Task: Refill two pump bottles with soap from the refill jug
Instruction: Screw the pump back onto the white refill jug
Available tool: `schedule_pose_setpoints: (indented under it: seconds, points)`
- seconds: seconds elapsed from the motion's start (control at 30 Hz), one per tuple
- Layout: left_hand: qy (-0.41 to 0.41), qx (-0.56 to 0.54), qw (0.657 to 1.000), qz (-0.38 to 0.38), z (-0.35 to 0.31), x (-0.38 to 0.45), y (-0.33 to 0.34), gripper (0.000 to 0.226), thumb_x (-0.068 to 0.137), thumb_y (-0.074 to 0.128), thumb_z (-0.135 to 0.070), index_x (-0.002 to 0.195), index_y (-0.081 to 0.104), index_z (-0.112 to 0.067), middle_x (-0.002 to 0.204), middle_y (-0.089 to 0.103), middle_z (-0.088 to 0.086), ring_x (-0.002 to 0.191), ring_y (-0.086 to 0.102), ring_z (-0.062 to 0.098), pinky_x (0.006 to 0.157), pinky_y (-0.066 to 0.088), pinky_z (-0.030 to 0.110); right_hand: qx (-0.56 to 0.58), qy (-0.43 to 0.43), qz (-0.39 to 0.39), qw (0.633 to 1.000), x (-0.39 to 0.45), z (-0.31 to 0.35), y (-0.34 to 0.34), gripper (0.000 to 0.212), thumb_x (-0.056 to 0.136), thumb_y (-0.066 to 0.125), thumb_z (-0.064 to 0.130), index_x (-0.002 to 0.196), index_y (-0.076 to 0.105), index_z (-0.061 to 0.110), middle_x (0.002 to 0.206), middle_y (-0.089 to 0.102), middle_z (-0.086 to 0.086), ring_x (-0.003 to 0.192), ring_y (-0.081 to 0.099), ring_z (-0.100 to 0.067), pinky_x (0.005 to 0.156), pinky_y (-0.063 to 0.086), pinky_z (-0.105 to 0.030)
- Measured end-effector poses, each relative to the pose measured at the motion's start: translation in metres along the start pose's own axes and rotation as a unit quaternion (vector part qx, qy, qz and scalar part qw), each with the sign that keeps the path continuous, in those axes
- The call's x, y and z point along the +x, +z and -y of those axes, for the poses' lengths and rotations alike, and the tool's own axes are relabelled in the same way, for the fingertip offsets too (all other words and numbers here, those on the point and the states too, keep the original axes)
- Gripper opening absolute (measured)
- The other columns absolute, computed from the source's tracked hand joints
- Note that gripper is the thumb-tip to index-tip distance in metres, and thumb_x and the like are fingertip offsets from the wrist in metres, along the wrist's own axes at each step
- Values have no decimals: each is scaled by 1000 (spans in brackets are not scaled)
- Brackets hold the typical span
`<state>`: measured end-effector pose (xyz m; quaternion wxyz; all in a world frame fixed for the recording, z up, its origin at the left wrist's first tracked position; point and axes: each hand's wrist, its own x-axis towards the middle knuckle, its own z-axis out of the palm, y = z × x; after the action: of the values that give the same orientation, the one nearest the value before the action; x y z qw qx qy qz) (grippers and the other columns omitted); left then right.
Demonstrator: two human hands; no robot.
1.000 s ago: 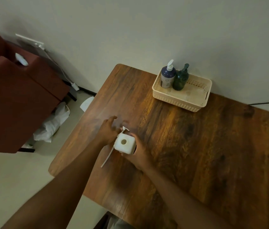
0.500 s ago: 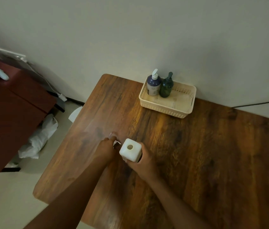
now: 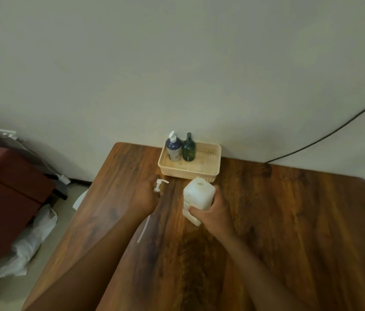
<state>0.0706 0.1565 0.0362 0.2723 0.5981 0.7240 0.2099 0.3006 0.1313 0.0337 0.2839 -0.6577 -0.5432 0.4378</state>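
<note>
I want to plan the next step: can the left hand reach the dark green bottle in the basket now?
Probably not yet: the left hand holds the pump; the way to the green bottle looks free.

Both forearms reach forward side by side over the counter (image 3: 289, 221). The left hand (image 3: 144, 198) is curled around a white pump head (image 3: 159, 186), knuckles up. The right hand (image 3: 213, 212) wraps its fingers around a white square bottle (image 3: 198, 195), wrist bent slightly inward.

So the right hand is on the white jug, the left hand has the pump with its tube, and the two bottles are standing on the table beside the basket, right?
Not quite. In the head view the blue bottle and green bottle stand inside the basket, not beside it. The rest holds: the right hand grips the white jug, and the left hand holds the pump.
</note>
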Motion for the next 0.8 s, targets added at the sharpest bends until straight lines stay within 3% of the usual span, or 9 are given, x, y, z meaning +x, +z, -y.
schedule_pose_setpoints:
  seconds: [0.07,0.13,0.3,0.47,0.53,0.63,0.73,0.8]
  points:
    - [54,0,998,-21,-35,4,-14,29,94,70,-10,121,67,-19,94,63,-14,73,54,-6,60,41,1,21,-30,-29,999,-1,13,-28,102,64,93,40,147,34,32,140,51,4,127,54,-19,98,55,-44]
    - [87,4,996,-30,-70,8,-28,38,92,72,-12,128,64,-21,98,67,-7,75,54,-2,59,35,4,38,-61,-43,996,-2,27,-53,96,62,94,39,139,37,32,131,53,6,120,57,-18,91,58,-42]
    - [133,-45,988,-61,-161,8,-67,47,90,73,-8,129,60,-31,99,70,3,73,62,9,60,45,17,45,-128,-73,988,-10,71,-114,89,64,93,38,134,36,34,125,51,6,110,57,-15,70,53,-17]
    - [212,-66,969,-104,-243,-4,-121,48,90,77,-16,133,60,-29,96,74,3,77,69,10,66,51,17,30,-172,-106,979,-26,113,-159,85,67,91,40,136,43,28,126,58,5,112,59,-19,88,60,-39]
    - [239,-73,961,-118,-273,-14,-145,49,90,79,-18,133,61,-30,97,74,4,83,71,18,69,50,16,39,-191,-110,975,-32,124,-170,80,69,91,36,134,45,28,124,59,5,113,59,-17,90,59,-38]
    - [277,-89,945,-147,-311,-29,-185,48,89,80,-24,132,61,-32,100,73,3,89,68,15,68,43,13,65,-207,-111,970,-41,132,-179,72,69,90,34,126,46,36,116,59,12,109,59,-14,82,56,-28]
    - [311,-128,926,-169,-347,-49,-221,46,87,81,-23,128,63,-32,95,76,8,89,74,22,68,55,25,72,-224,-114,965,-50,139,-183,70,69,89,36,122,45,41,112,58,20,105,59,-10,75,48,-17]
    - [341,-159,910,-174,-368,-61,-239,47,86,81,-19,128,62,-27,91,77,16,86,77,29,76,63,36,72,-234,-111,963,-55,142,-182,73,70,89,36,125,42,42,114,57,22,106,58,-10,79,48,-17]
